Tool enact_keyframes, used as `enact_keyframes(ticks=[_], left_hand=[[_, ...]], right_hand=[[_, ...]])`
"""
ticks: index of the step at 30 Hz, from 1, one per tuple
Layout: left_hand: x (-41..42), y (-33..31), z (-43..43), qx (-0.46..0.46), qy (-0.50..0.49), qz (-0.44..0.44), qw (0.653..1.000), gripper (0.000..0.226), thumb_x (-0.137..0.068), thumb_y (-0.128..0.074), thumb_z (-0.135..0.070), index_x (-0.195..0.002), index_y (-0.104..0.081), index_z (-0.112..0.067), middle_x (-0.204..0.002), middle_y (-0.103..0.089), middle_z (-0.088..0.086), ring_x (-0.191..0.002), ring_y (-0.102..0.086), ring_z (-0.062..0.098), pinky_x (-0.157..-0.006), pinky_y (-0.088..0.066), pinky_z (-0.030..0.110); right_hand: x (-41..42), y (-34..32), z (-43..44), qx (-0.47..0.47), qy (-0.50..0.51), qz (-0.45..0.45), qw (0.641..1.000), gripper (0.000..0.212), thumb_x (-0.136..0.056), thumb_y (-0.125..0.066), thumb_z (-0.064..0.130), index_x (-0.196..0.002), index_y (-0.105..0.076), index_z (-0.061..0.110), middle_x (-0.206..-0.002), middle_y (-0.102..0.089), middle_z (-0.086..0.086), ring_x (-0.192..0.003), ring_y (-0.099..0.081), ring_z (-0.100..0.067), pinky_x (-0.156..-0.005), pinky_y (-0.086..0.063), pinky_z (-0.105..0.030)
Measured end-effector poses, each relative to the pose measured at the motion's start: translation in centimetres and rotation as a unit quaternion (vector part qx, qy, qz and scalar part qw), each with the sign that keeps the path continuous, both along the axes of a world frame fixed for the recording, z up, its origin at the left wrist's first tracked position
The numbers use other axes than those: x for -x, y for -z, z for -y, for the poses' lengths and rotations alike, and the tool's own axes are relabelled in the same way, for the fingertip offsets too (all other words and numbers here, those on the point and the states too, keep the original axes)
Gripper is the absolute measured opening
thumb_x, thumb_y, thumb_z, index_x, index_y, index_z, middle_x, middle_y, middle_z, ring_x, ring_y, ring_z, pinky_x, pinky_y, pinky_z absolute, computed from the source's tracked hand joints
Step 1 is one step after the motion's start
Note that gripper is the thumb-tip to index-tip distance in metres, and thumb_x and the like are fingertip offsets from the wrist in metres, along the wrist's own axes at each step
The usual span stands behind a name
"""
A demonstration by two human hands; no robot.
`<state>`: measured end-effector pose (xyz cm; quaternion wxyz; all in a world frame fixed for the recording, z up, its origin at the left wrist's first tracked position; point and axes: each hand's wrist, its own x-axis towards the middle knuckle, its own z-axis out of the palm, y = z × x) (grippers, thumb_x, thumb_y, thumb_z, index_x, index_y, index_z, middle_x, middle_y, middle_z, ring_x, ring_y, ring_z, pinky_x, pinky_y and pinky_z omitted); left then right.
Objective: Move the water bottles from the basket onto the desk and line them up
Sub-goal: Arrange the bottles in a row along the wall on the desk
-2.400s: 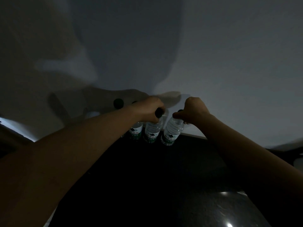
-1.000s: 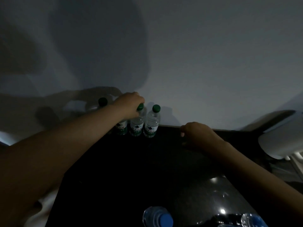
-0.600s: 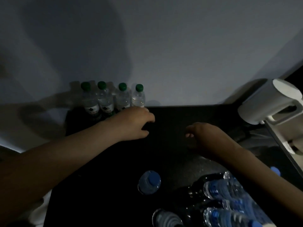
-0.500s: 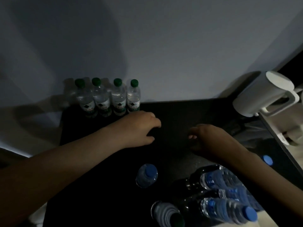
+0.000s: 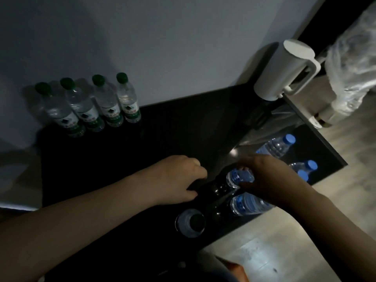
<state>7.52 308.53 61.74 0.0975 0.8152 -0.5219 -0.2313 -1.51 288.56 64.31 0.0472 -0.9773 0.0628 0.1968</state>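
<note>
Four green-capped bottles (image 5: pixel 95 106) stood upright in a close row at the back left of the dark desk (image 5: pixel 183 123), right against the pale wall (image 5: pixel 183 47), their labels facing forward. Each bottle touched or nearly touched the next.

Near the front right of the desk, the right grip (image 5: pixel 270 180), a bare hand, was curled over a blue-capped bottle (image 5: pixel 238 178) that lay on its side. Its fingers (image 5: pixel 245 169) came over the top and its thumb sat underneath, pinching the bottle at its near end. Just below it lay a second bottle (image 5: pixel 250 204), also on its side, partly covered by the same wrist. Left of that one, a bottle with a dark top (image 5: pixel 190 222) stood upright close to the desk's front edge, seen from above.

The left grip (image 5: pixel 179 178) hung just beside the right one, knuckles up and fingers curled down toward a black patch. It was too dark there to tell whether it held anything.

Farther right, another clear bottle (image 5: pixel 274 147) lay tilted, and two more blue caps (image 5: pixel 307 168) showed beyond the right wrist. What they rested in was lost in shadow.

A white kettle (image 5: pixel 284 72) stood at the back right corner, with a crumpled plastic bag (image 5: pixel 354 58) beyond it, and the pale floor (image 5: pixel 284 251) lay below.
</note>
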Motion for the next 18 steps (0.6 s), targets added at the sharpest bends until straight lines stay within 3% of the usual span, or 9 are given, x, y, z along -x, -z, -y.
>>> enact_keyframes(ticks=[5, 9, 14, 18], left_hand=[[2.0, 0.3, 0.3, -0.017, 0.024, -0.03, 0.999, 0.043, -0.087, -0.06, -0.037, -0.127, -0.053, -0.025, -0.12, -0.054, -0.005, -0.11, -0.051, 0.013, -0.092, -0.047, 0.034], [3.2, 0.2, 0.6, -0.042, 0.045, -0.036, 0.997, 0.042, -0.089, -0.057, -0.041, -0.127, -0.052, -0.025, -0.122, -0.053, -0.005, -0.111, -0.051, 0.013, -0.094, -0.045, 0.035], [4.1, 0.5, 0.5, -0.057, 0.053, -0.045, 0.996, 0.043, -0.084, -0.06, -0.048, -0.122, -0.055, -0.027, -0.114, -0.054, -0.008, -0.102, -0.052, 0.009, -0.089, -0.048, 0.034], [4.5, 1.1, 0.5, -0.068, 0.059, -0.052, 0.995, 0.035, -0.081, -0.064, -0.043, -0.111, -0.059, -0.027, -0.106, -0.052, -0.01, -0.095, -0.051, 0.008, -0.084, -0.048, 0.03]], right_hand=[[3.2, 0.7, 1.3, -0.009, 0.045, 0.01, 0.999, 0.038, -0.085, -0.065, 0.031, -0.121, -0.054, 0.028, -0.121, -0.058, 0.006, -0.108, -0.057, -0.009, -0.09, -0.049, -0.023], [5.0, 1.3, 2.4, -0.023, 0.084, 0.028, 0.996, 0.035, -0.083, -0.067, 0.028, -0.117, -0.057, 0.028, -0.117, -0.06, 0.004, -0.103, -0.058, -0.011, -0.087, -0.052, -0.028], [6.0, 2.0, 3.6, -0.031, 0.103, 0.043, 0.993, 0.036, -0.081, -0.069, 0.026, -0.115, -0.057, 0.026, -0.118, -0.058, 0.003, -0.103, -0.057, -0.012, -0.085, -0.053, -0.028], [6.2, 2.7, 4.4, -0.029, 0.115, 0.047, 0.992, 0.039, -0.081, -0.07, 0.023, -0.118, -0.058, 0.023, -0.122, -0.057, 0.0, -0.106, -0.057, -0.015, -0.086, -0.05, -0.025]])
